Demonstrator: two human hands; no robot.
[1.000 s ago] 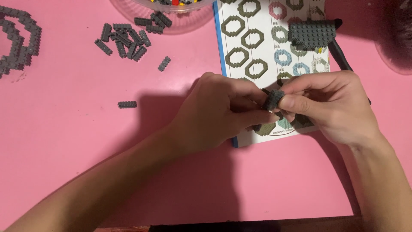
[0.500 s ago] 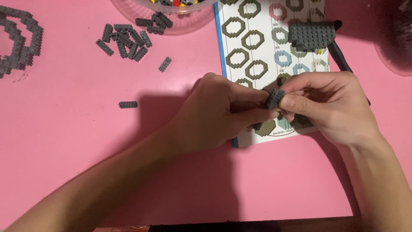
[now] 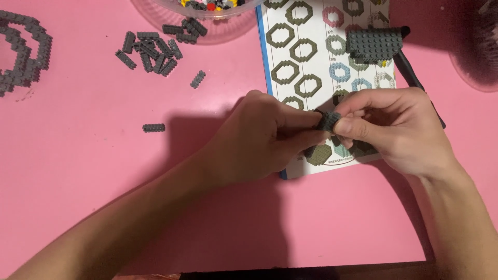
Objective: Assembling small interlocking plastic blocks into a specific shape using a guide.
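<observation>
My left hand (image 3: 259, 137) and my right hand (image 3: 391, 129) meet over the lower part of an instruction sheet (image 3: 316, 46) printed with octagon ring shapes. Between the fingertips of both hands is a small dark grey brick piece (image 3: 329, 121), pinched from the left and from the right. Most of the piece is hidden by my fingers. A dark grey studded plate (image 3: 374, 44) on a black tool handle (image 3: 415, 78) lies on the sheet's upper right, just beyond my right hand.
On the pink table (image 3: 104, 197) lies a pile of small grey bricks (image 3: 150, 49), two loose ones (image 3: 197, 79) (image 3: 153, 127), a built grey ring (image 3: 23, 52) at far left, a clear bowl of mixed bricks (image 3: 207, 8) at the top, another container (image 3: 480, 46) at far right.
</observation>
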